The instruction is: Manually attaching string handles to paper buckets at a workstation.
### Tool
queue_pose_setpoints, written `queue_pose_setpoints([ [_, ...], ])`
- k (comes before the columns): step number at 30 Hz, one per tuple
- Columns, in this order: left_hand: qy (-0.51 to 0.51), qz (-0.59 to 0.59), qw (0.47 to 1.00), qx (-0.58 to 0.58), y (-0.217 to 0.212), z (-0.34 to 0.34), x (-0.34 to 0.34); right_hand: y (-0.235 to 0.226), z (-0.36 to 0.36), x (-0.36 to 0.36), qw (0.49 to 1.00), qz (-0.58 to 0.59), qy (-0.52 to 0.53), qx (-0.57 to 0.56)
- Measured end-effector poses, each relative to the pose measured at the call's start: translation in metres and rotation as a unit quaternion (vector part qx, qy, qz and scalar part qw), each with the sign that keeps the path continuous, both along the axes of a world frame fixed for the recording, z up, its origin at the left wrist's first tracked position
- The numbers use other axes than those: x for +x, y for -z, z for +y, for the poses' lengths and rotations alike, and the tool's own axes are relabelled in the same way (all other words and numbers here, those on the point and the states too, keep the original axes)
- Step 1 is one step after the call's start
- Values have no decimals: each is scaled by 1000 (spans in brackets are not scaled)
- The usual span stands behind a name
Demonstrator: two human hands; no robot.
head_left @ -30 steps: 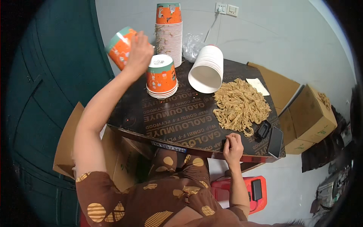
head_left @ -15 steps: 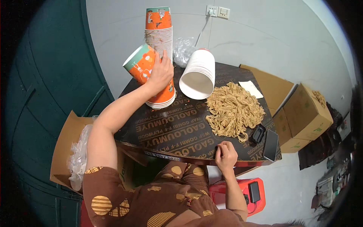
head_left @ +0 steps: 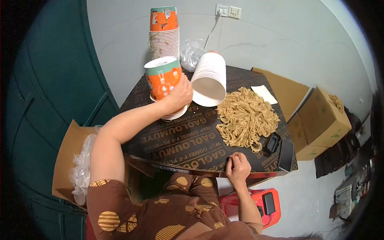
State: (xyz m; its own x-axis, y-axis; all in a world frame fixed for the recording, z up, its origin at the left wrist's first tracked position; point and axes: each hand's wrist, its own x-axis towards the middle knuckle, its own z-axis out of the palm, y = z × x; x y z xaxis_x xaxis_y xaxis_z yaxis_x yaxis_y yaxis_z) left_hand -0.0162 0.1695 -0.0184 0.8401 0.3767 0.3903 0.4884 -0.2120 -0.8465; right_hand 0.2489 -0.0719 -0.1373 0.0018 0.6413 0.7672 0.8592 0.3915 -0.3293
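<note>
Left hand [head_left: 181,94] grips an orange paper cup [head_left: 163,78], tilted, directly above the short cup stack [head_left: 172,114] at ten o'clock on the surface [head_left: 192,140]. Right hand [head_left: 238,170] rests curled and empty on the six o'clock edge. Cup-separating step appears underway; a clean lift seems required.

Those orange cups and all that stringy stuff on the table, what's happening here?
A person sits at a dark table. Their left hand grips an orange paper cup right above a short stack of matching cups. Their right hand rests closed on the table's near edge, holding nothing that shows. A tall cup stack stands by the wall, a white stack lies on its side, and a heap of tan noodles sits in the middle.
</note>
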Motion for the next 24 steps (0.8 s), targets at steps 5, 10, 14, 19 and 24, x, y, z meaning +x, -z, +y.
queue_pose_setpoints([
  [5,22,-39,999,-10,13,6,-26,0,1,-1,1000,1,-5,5],
  [10,125,-192,932,-280,55,2,-28,0,1,-1,1000,-1,-4,0],
  [14,180,-287,907,-250,45,10,-5,0,1,0,1000,0,3,-4],
  [19,253,-385,877,-136,20,42,28,-1,-2,-1,1000,-2,6,-7],
  [24,221,-430,861,-156,14,67,36,-1,-2,-3,1000,0,13,-9],
])
